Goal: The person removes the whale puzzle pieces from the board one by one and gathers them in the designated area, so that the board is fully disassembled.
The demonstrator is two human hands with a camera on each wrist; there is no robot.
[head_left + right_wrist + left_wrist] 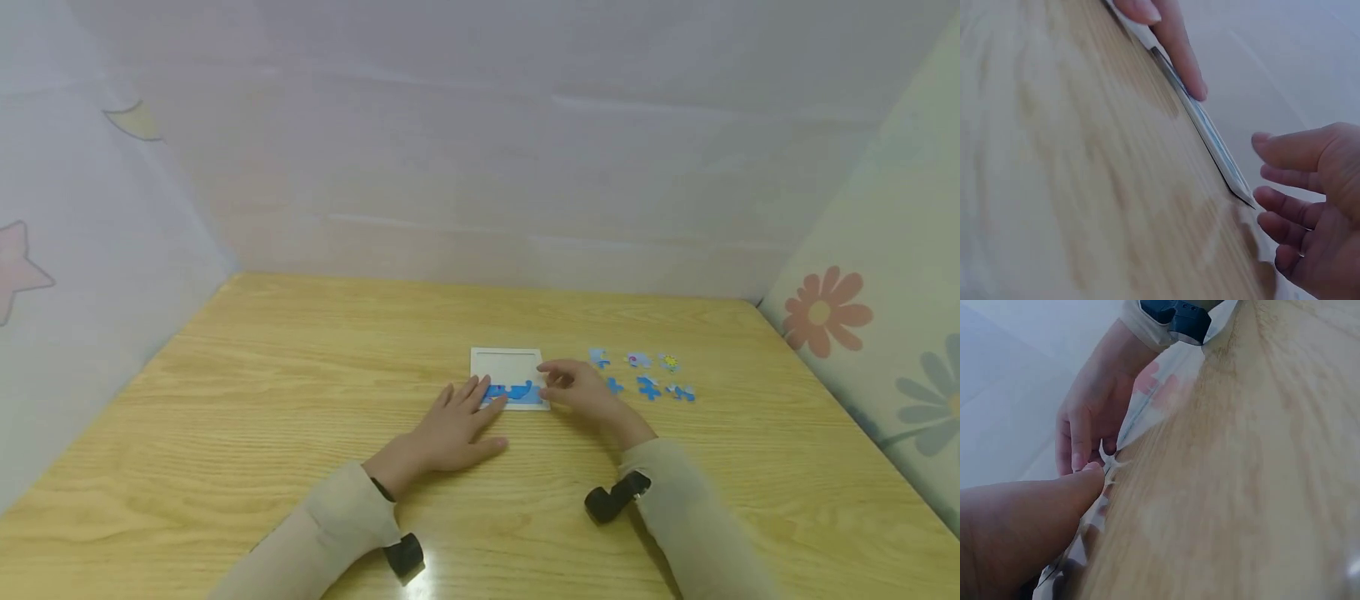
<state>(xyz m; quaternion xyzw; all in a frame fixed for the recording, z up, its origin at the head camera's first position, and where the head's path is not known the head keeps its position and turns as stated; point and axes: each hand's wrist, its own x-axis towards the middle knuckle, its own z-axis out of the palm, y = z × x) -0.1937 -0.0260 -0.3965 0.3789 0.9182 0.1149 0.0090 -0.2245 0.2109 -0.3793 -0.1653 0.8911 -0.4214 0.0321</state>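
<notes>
A white puzzle tray (pixel 512 351) lies on the table, with blue puzzle pieces (pixel 520 392) laid along its near side and bare white board behind them. My left hand (pixel 457 429) is spread flat, its fingertips resting on the tray's near left part. At the tray's right edge is my right hand (pixel 581 390), fingers loosely bent. The right wrist view shows a gap between the thumb and fingers of the right hand (pixel 1329 200), with nothing in it. There, fingers of the left hand (pixel 1179 56) press on the tray (pixel 1207 134), seen edge-on.
Loose puzzle pieces (pixel 648 387) lie in two rows to the right of the tray, beside the right hand. They are blue, with one bearing a yellow shape (pixel 670 362). The wooden table (pixel 315 375) meets pale cloth walls (pixel 480 167) at the back and sides.
</notes>
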